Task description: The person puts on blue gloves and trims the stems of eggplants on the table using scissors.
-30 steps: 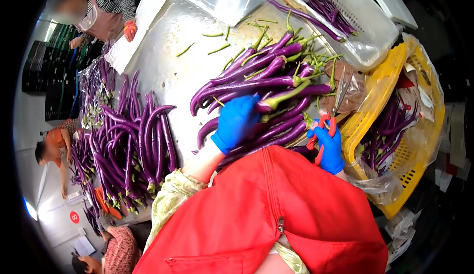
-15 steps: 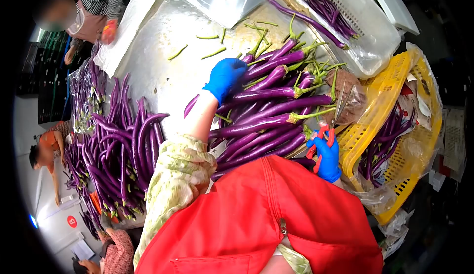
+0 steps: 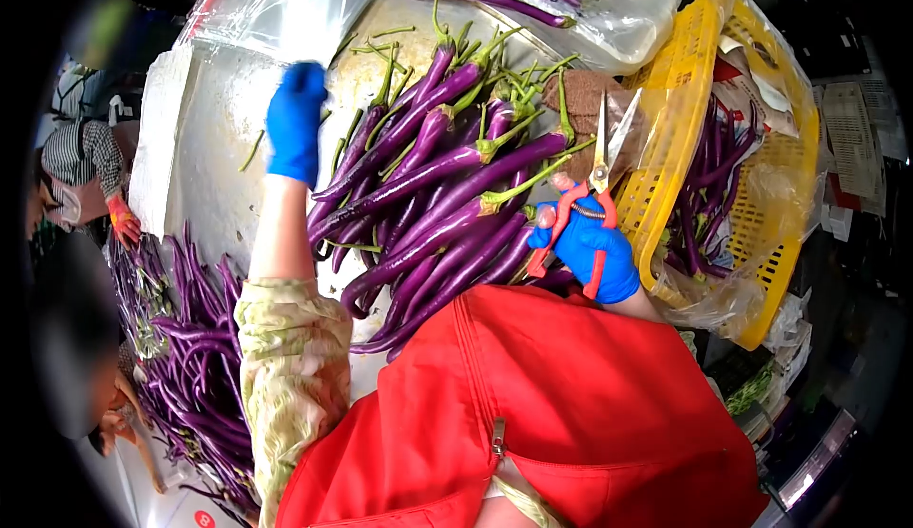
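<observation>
My left hand (image 3: 296, 124), in a blue glove, is over the metal table (image 3: 221, 119), close to the clear plastic bags (image 3: 285, 9). Its fingers look curled together, and whatever they may hold is hidden. My right hand (image 3: 592, 250), also blue-gloved, grips red-handled scissors (image 3: 600, 181) with their blades apart and pointing away from me. Between my hands lies a pile of purple eggplants (image 3: 456, 195) with green stems, mostly toward the right. Cut green stem pieces (image 3: 252, 150) lie around the pile. A brown cloth (image 3: 580, 114) sits beside the scissors.
A yellow crate (image 3: 677, 119) with plastic and eggplants stands at the right. A whitish crate (image 3: 628, 14) with thin eggplants is at the top. Another eggplant heap (image 3: 204, 366) lies at the left. A co-worker's gloved hand (image 3: 124, 222) and other people are at the far left.
My left hand has moved from the pile up and left toward the plastic bags. The view has shifted to the right, and my right hand still holds the scissors.
</observation>
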`<action>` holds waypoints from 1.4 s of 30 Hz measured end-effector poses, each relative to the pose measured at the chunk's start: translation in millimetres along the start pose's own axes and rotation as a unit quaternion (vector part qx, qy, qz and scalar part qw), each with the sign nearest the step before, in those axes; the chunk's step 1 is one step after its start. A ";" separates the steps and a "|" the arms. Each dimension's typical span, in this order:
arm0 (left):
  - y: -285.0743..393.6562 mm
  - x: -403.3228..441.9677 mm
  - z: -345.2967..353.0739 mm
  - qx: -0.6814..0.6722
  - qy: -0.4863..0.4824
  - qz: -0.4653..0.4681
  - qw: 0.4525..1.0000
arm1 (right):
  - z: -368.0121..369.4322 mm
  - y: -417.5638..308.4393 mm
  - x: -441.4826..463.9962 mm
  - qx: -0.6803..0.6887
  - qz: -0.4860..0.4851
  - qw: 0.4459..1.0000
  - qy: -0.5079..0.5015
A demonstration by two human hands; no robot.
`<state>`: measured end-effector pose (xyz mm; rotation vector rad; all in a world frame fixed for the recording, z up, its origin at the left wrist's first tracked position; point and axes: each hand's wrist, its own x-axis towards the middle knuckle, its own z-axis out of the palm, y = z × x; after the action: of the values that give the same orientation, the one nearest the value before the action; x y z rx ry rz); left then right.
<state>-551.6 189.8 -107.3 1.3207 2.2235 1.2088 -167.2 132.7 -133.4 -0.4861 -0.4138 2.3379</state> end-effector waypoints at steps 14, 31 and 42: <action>69.8 -185.8 28.8 0.225 -0.181 0.245 0.925 | -15.2 15.7 -14.7 -0.073 -0.017 0.981 0.179; 80.2 -156.5 132.6 0.344 -0.143 0.425 0.825 | -36.5 23.2 -11.0 0.035 -0.079 0.983 0.160; 66.8 -163.1 21.2 0.224 -0.265 0.262 0.901 | -37.1 26.2 -10.4 -0.010 -0.061 0.988 0.140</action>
<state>-411.6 81.3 -94.9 2.2131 1.8402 0.3543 -158.4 112.8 -174.7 -0.7648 -0.3231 2.1104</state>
